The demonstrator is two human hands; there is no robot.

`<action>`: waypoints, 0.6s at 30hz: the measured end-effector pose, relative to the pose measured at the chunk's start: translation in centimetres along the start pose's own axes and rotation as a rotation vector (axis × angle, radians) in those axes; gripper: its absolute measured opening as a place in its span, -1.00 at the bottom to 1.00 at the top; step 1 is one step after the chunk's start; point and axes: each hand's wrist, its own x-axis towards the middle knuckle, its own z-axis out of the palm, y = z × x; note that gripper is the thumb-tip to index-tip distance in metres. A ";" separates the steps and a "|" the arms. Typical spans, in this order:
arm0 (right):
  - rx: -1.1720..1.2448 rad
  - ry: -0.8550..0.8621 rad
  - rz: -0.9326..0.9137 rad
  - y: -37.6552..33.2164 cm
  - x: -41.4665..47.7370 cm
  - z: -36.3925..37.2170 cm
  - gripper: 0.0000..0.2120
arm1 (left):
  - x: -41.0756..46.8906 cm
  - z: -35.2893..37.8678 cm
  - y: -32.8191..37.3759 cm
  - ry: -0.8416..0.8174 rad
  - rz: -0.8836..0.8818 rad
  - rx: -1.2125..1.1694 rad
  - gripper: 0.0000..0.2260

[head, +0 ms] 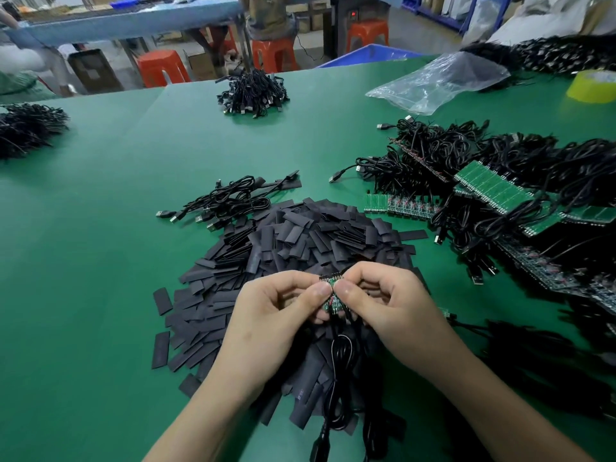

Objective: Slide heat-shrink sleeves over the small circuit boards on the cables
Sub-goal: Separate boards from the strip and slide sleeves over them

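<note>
- Green table (100, 261) fills most of the view; behind it stand orange stools (160, 66) and another bench.
- A big pile of flat black sleeves (300, 235) lies in the middle of the table, directly under and beyond both hands.
- The left hand (266, 315) and the right hand (393, 308) meet above the near part of this pile, thumbs almost touching each other.
- Between the two thumbs and the curled forefingers sit small green boards (330, 305); each hand pinches them from its own side, so both grips are narrow and closed on the boards.
- Only a little of the boards shows above and below the thumb tips; how many boards are there I cannot tell.
- A black cable (340, 348) hangs down from the boards, between the wrists, and lies on the sleeves.
- No sleeve is on the held boards; the sleeves lie just below the hands.
- Just beyond the pile, to the left, lies a small bunch of cables (230, 201) with plugs.
- To the right is a large heap (450, 145) of black cables with green strips (493, 188) of joined boards across it.
- Far on the table are a bundle (253, 91) of cables, a clear bag (440, 81) and a yellow tape roll (593, 86).
</note>
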 end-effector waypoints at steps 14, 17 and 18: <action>0.376 -0.055 0.199 0.0 0.0 0.8 -0.81 | -0.2 -0.3 -0.6 -0.074 -0.099 -0.241 -0.87; 0.345 -0.088 0.220 -0.2 0.1 0.3 -0.82 | -0.2 -0.6 -0.3 -0.104 -0.072 -0.259 -0.90; 0.286 -0.097 0.218 -0.2 0.1 -0.2 -0.81 | -0.2 -0.6 -0.3 -0.110 -0.059 -0.259 -0.89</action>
